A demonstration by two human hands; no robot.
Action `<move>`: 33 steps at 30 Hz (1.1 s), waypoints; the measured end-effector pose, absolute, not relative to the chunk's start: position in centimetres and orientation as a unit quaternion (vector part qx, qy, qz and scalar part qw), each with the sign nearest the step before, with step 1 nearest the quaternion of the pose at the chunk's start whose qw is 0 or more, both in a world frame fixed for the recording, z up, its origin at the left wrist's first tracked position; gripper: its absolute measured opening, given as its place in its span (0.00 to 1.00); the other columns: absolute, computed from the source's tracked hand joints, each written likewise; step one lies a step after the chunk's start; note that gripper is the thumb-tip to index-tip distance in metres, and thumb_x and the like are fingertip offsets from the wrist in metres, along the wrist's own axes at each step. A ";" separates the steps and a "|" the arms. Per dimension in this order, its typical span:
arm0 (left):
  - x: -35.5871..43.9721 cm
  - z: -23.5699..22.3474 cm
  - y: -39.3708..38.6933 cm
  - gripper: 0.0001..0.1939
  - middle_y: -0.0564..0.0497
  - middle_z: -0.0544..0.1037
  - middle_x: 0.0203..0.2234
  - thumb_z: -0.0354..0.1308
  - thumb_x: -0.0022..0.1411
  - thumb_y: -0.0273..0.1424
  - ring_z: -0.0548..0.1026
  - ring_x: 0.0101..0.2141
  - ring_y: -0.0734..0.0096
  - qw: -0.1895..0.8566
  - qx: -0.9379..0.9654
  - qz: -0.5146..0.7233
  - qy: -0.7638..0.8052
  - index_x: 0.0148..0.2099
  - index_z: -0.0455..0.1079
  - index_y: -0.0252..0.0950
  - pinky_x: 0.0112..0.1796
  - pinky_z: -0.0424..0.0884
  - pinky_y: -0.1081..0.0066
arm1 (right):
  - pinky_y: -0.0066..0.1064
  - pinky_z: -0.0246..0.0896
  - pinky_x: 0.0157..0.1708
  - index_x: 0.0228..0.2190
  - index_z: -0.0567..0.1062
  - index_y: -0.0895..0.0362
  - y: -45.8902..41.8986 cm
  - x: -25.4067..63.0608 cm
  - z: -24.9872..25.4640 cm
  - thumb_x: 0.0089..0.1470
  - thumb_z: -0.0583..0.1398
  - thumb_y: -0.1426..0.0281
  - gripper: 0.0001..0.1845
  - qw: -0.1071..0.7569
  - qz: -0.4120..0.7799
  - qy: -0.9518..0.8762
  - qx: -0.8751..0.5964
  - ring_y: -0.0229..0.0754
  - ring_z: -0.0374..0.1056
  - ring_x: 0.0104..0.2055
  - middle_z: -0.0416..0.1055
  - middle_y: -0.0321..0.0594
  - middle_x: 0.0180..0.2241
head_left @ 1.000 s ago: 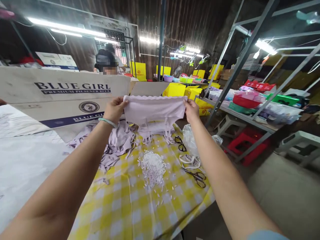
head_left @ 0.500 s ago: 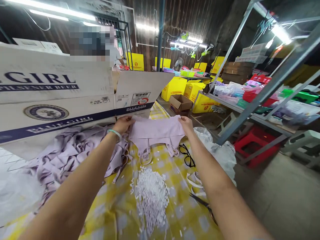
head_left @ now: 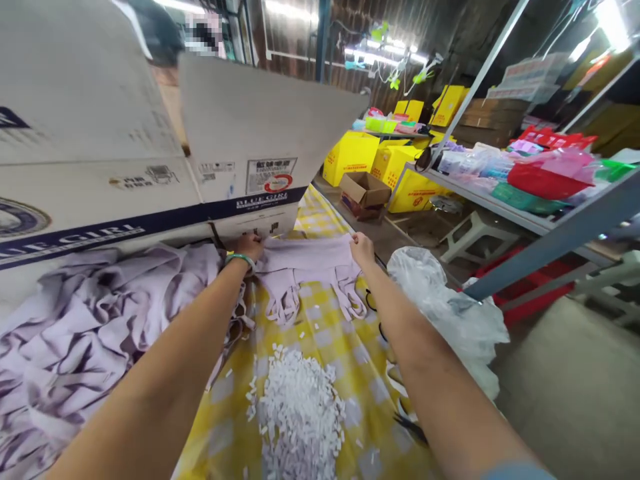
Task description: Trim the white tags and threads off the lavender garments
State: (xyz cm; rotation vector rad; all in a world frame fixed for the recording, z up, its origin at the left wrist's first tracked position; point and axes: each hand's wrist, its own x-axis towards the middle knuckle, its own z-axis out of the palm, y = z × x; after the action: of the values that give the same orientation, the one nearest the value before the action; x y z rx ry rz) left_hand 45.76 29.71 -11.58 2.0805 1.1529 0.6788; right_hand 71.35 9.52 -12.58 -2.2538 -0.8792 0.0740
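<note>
Both my arms reach far across a table with a yellow checked cloth (head_left: pixel 320 333). My left hand (head_left: pixel 246 248), with a green bracelet at the wrist, and my right hand (head_left: pixel 361 249) each grip an upper corner of a pale lilac garment (head_left: pixel 305 263). The garment lies on the cloth against the foot of a big white "Blue Girl" cardboard box (head_left: pixel 150 153), its straps trailing toward me. A heap of small white bits (head_left: pixel 300 407) lies on the cloth between my forearms.
A pile of lilac garments (head_left: pixel 90 327) spreads at the left under the box. A crumpled clear plastic bag (head_left: pixel 445 313) hangs at the table's right edge. Metal shelving (head_left: pixel 525 220) with coloured goods stands at the right, yellow boxes (head_left: pixel 370 167) behind.
My hands have lowered the lilac garment from held up in the air down onto the cloth by the box. The view has moved closer to the table and box.
</note>
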 end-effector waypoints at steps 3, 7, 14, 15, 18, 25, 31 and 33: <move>46.3 -11.6 28.8 0.19 0.43 0.71 0.52 0.57 0.65 0.36 0.72 0.49 0.59 0.245 0.839 0.213 0.437 0.55 0.66 0.34 0.48 0.72 0.53 | 0.41 0.63 0.51 0.46 0.72 0.59 9.4 70.6 -11.9 0.58 0.60 0.71 0.13 0.326 0.012 -0.351 -0.878 0.46 0.68 0.49 0.71 0.47 0.47; 47.7 -10.9 26.1 0.17 0.41 0.68 0.58 0.53 0.67 0.30 0.64 0.59 0.55 0.166 0.914 0.159 0.334 0.57 0.67 0.34 0.59 0.59 0.50 | 0.42 0.56 0.51 0.47 0.71 0.60 8.0 69.3 -8.7 0.51 0.63 0.76 0.19 0.293 -0.009 -0.363 -0.884 0.51 0.64 0.52 0.67 0.54 0.52; 53.8 -10.2 19.0 0.25 0.47 0.53 0.68 0.42 0.70 0.38 0.47 0.68 0.56 0.138 0.974 0.044 0.172 0.65 0.58 0.40 0.64 0.43 0.48 | 0.30 0.56 0.30 0.20 0.75 0.55 -0.2 63.5 -5.9 0.51 0.64 0.62 0.14 0.220 0.127 -0.449 -0.857 0.39 0.66 0.26 0.71 0.35 0.21; 54.6 -10.3 18.2 0.26 0.47 0.51 0.68 0.41 0.70 0.40 0.46 0.68 0.55 0.140 0.976 0.026 0.164 0.67 0.56 0.41 0.64 0.43 0.46 | 0.29 0.55 0.29 0.21 0.76 0.55 -1.3 62.3 -6.3 0.52 0.63 0.60 0.14 0.215 0.128 -0.448 -0.858 0.39 0.66 0.26 0.71 0.36 0.23; 56.5 -10.8 16.5 0.28 0.47 0.48 0.69 0.37 0.70 0.44 0.44 0.68 0.54 0.146 0.977 -0.022 0.157 0.68 0.53 0.43 0.62 0.44 0.43 | 0.32 0.56 0.34 0.27 0.78 0.55 -3.3 59.3 -8.0 0.50 0.64 0.56 0.15 0.202 0.082 -0.428 -0.877 0.43 0.67 0.35 0.74 0.41 0.32; 58.0 -11.7 15.7 0.32 0.46 0.40 0.70 0.32 0.69 0.48 0.40 0.69 0.52 0.157 0.969 -0.079 0.172 0.70 0.45 0.44 0.62 0.41 0.41 | 0.36 0.54 0.44 0.31 0.78 0.53 -3.9 57.8 -9.0 0.50 0.64 0.67 0.04 0.219 0.056 -0.411 -0.883 0.47 0.67 0.46 0.74 0.39 0.40; 58.1 -12.1 15.8 0.34 0.49 0.38 0.70 0.38 0.67 0.49 0.36 0.69 0.51 0.171 0.966 -0.078 0.179 0.71 0.43 0.45 0.62 0.35 0.40 | 0.39 0.50 0.46 0.31 0.77 0.53 -6.7 56.9 -9.8 0.50 0.64 0.64 0.07 0.224 0.029 -0.430 -0.874 0.49 0.65 0.47 0.74 0.41 0.39; 58.2 -12.3 15.6 0.34 0.49 0.38 0.70 0.41 0.66 0.49 0.36 0.69 0.52 0.183 0.964 -0.069 0.182 0.70 0.45 0.46 0.62 0.34 0.39 | 0.41 0.49 0.46 0.32 0.77 0.54 -7.2 56.7 -10.2 0.52 0.63 0.63 0.08 0.198 0.043 -0.433 -0.878 0.51 0.64 0.47 0.74 0.42 0.39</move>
State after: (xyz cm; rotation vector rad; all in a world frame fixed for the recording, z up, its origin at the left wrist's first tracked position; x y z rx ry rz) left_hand 58.16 15.63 -12.27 2.7183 0.5122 -0.1958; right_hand 56.67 -7.21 -10.15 -2.4572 -1.2109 0.1198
